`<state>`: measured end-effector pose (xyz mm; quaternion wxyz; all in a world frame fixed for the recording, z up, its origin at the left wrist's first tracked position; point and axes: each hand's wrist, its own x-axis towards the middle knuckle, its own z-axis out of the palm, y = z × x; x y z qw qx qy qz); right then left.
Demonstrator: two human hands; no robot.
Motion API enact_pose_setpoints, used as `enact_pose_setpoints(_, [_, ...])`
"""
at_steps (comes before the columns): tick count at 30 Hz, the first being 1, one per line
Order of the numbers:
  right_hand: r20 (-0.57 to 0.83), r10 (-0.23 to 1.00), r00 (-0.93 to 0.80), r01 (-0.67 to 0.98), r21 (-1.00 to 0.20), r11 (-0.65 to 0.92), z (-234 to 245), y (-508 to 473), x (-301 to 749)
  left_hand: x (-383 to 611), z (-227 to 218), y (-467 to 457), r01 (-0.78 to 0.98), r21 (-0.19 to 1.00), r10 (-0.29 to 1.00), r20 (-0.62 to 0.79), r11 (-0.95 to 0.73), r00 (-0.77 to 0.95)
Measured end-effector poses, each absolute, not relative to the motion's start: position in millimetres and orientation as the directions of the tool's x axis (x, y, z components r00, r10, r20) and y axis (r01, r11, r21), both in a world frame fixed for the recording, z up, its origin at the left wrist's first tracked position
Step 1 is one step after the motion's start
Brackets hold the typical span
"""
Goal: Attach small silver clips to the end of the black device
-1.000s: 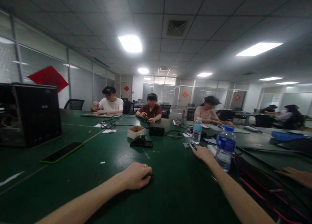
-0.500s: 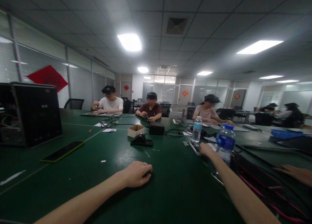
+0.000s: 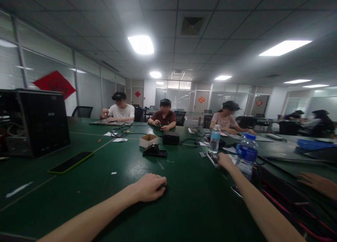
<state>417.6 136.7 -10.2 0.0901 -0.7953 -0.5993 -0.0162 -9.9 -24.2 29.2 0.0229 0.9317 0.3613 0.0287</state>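
Note:
My left hand [image 3: 151, 188] rests on the green table with its fingers curled and the thumb drawn in. A small dark patch shows by the fingertips; what is there cannot be made out. Stretched forward, my right hand [image 3: 224, 161] is at the right edge of a slim white and dark device [image 3: 212, 160] lying on the table. Its fingers are bent down and mostly hidden, so any small thing in them does not show. Small metal pieces [image 3: 202, 154] lie just left of that device. A small clear water bottle [image 3: 215, 139] stands behind it.
A large blue-capped bottle [image 3: 246, 158] stands beside my right forearm. Ahead are a black tool [image 3: 154, 151], an open box [image 3: 148, 141] and a black box [image 3: 171, 138]. A green-edged phone [image 3: 71, 162] lies left. A co-worker's hand [image 3: 316, 183] is at right.
The whole view has shifted slightly, so things sit a little further right in the picture. The dark patch by my left fingertips shows less. My right hand stays at the device.

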Motion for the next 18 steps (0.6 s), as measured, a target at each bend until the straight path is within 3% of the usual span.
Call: enact_pose_setpoints(18, [0.182,0.924,0.335,0.934,-0.197,-0.299,-4.5,129.1,411.0,-9.5,30.8,-25.6,0.683,0.101,0.687,0.003,-0.724,0.727])
